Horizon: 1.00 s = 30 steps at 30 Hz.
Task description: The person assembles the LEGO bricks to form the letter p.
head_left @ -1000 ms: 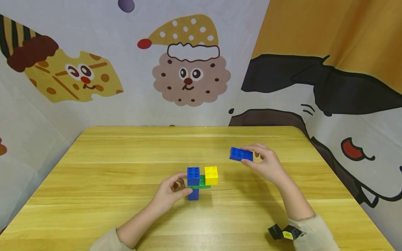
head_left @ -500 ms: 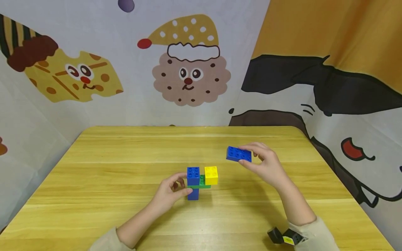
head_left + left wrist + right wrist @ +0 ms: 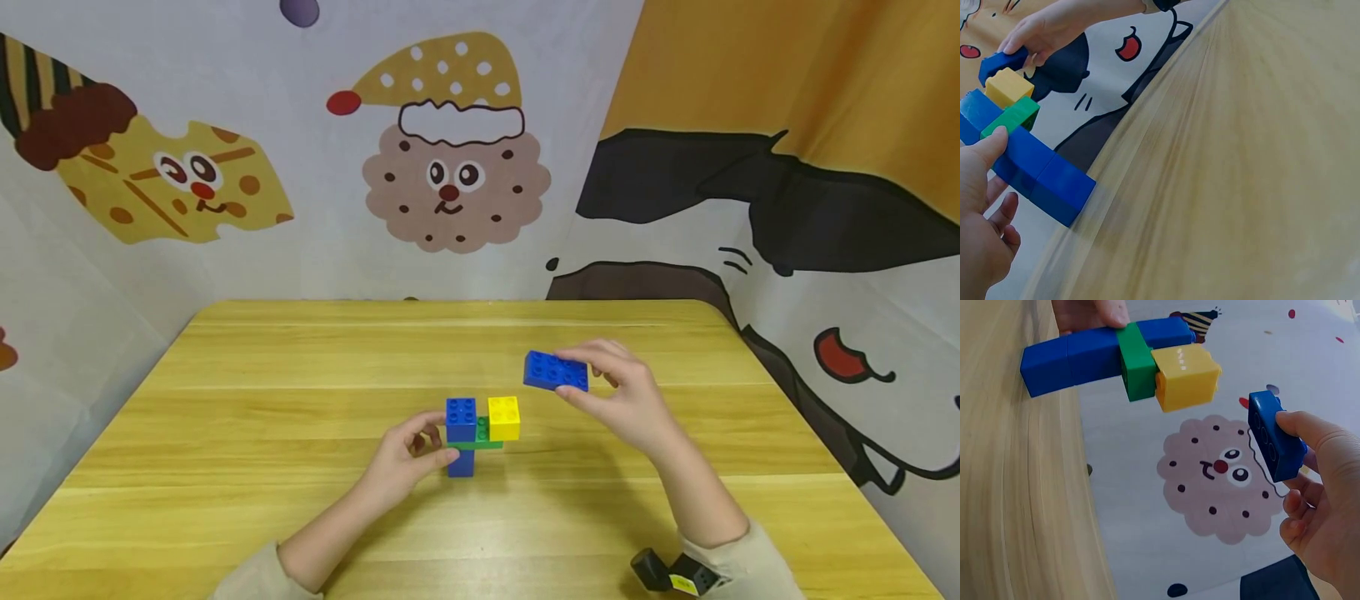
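In the middle of the table stands a small tower of toy building bricks. Its column of blue bricks (image 3: 1063, 187) rises from the tabletop to a green brick (image 3: 1137, 365). On the green brick, side by side with a gap between, sit a square blue brick (image 3: 461, 419) and a yellow brick (image 3: 504, 418). My left hand (image 3: 405, 454) grips the tower from the left, thumb on the green brick's side. Above and right of the yellow brick, my right hand (image 3: 628, 396) pinches a long blue brick (image 3: 551, 372) by one end, studs upward, clear of the tower.
The wooden table (image 3: 300, 358) reaches back to a wall cloth (image 3: 315, 208) printed with cartoon figures. A black device (image 3: 675, 572) with a yellow label is at the right sleeve's cuff.
My right hand has carried the long blue brick leftward, nearer to the yellow brick. My left hand and the tower have kept their place.
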Each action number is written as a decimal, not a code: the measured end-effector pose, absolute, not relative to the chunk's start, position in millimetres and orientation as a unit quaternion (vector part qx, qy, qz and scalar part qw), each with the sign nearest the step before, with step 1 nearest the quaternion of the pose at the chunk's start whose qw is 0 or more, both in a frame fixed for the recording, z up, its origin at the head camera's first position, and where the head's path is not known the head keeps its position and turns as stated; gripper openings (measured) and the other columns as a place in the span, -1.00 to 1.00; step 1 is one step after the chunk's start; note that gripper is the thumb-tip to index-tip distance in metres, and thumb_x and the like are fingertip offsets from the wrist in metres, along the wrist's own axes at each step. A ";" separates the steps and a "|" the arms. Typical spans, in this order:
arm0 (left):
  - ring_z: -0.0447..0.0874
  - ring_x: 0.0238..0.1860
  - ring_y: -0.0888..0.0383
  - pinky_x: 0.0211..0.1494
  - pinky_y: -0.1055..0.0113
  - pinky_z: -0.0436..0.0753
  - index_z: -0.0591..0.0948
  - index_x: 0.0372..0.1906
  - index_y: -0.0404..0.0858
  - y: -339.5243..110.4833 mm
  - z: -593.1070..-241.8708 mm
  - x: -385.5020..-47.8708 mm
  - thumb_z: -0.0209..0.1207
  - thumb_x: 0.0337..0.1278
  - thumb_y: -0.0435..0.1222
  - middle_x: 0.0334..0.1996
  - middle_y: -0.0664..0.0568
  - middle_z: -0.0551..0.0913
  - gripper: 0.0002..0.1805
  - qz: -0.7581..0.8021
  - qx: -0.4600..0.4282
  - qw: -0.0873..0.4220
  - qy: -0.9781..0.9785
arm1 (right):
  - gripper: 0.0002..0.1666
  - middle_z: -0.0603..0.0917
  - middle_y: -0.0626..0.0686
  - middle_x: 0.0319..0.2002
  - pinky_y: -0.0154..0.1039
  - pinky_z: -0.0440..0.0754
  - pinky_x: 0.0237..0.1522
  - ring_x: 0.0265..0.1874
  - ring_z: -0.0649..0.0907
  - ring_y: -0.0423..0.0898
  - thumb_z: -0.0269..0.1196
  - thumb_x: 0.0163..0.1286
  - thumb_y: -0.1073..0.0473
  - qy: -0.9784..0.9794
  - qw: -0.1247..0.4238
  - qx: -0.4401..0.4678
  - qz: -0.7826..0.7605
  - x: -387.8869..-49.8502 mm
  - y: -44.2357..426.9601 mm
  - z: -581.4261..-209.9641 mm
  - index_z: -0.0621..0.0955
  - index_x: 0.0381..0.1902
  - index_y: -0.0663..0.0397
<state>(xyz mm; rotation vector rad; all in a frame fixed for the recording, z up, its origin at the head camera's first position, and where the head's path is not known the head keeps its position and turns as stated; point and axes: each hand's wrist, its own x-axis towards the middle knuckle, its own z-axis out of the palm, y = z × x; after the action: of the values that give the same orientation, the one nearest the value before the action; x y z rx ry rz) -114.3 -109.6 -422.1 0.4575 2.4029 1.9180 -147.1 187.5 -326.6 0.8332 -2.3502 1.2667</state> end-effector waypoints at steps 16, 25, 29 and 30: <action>0.33 -0.39 0.08 -0.34 0.38 0.31 0.60 0.06 -0.23 -108.9 -422.5 -114.2 0.35 0.06 -0.32 -0.34 -0.05 0.53 -0.59 0.620 0.147 0.016 0.771 | -0.55 0.66 -0.10 -0.12 -0.27 0.40 -0.26 -0.21 0.47 -0.11 0.45 0.07 0.35 -0.804 0.173 0.356 0.443 -143.7 158.8 -322.4 0.68 -0.02 0.05; 0.33 -0.40 0.08 -0.35 0.37 0.31 0.60 0.06 -0.23 -109.0 -423.6 -114.1 0.35 0.07 -0.32 -0.35 -0.02 0.53 -0.60 0.620 0.151 0.013 0.770 | -0.55 0.65 -0.11 -0.11 -0.23 0.45 -0.23 -0.16 0.49 -0.13 0.45 0.11 0.29 -0.805 0.158 0.374 0.434 -141.4 144.2 -321.3 0.67 0.01 0.03; 0.34 -0.40 0.10 -0.35 0.37 0.32 0.60 0.06 -0.22 -109.2 -424.7 -114.4 0.35 0.07 -0.30 -0.36 0.00 0.53 -0.60 0.617 0.156 0.008 0.771 | -0.55 0.65 -0.11 -0.12 -0.22 0.46 -0.23 -0.17 0.49 -0.13 0.45 0.10 0.28 -0.802 0.154 0.385 0.429 -141.5 138.3 -321.9 0.67 0.01 0.03; 0.34 -0.41 0.10 -0.35 0.37 0.32 0.60 0.06 -0.22 -109.1 -424.5 -114.3 0.35 0.07 -0.30 -0.37 0.00 0.52 -0.60 0.617 0.156 0.008 0.772 | -0.55 0.65 -0.11 -0.12 -0.22 0.46 -0.22 -0.17 0.49 -0.13 0.45 0.10 0.28 -0.802 0.153 0.387 0.429 -141.5 137.1 -322.1 0.67 0.01 0.03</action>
<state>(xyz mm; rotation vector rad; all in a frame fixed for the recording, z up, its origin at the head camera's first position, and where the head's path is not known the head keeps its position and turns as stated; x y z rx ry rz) -114.3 -109.1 -424.5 0.4880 2.4112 1.9269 -141.5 137.1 -322.1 1.1107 -2.2996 1.2293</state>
